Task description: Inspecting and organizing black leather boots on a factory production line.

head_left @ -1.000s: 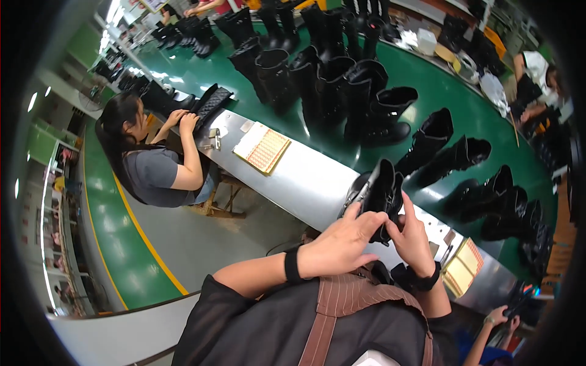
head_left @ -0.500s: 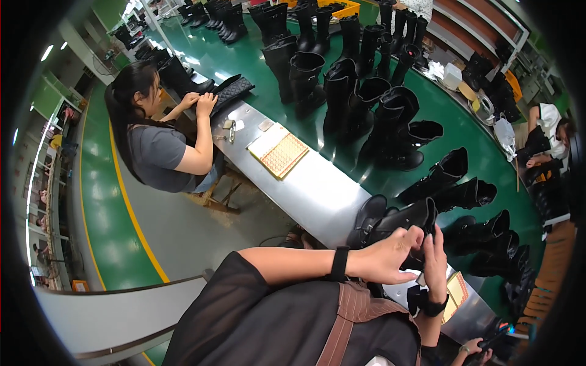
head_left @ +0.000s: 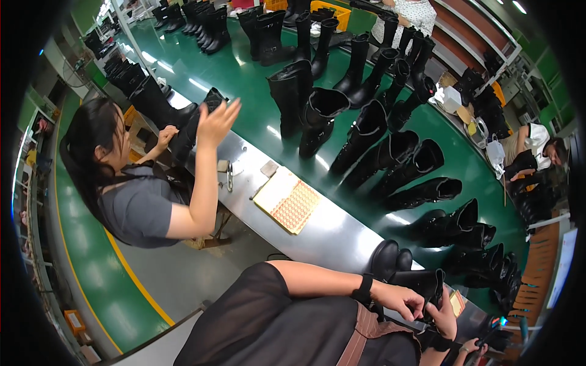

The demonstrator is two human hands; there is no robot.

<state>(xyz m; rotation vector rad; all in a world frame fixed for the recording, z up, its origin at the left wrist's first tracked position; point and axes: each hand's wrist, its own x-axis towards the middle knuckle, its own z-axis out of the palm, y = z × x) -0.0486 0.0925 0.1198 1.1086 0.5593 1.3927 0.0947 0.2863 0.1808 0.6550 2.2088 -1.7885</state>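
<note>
A black boot (head_left: 417, 280) lies on its side in front of me at the lower right, its open top facing right. My right hand (head_left: 444, 318) grips the rim of that opening between thumb and fingers. Close to its left, my left hand (head_left: 395, 299) has its fingers curled in toward the thumb, beside the boot's top. Whatever sits between those fingertips is too small to make out. Just beyond my left hand stand the rounded toes of black footwear (head_left: 384, 259) on the metal bench edge (head_left: 342, 241).
Many black boots (head_left: 366, 131) crowd the green conveyor (head_left: 250, 79). A pad of orange-dotted sheets (head_left: 290, 201), a small metal tool (head_left: 230, 177) and a grey block (head_left: 268, 169) rest on the bench. A co-worker (head_left: 140, 195) sits at the left; another person's hands (head_left: 473, 351) show at lower right.
My view has shifted, and my hands and the boot appear lower. My left fingers have moved down from the boot's top. The co-worker at the left has raised one hand off a boot.
</note>
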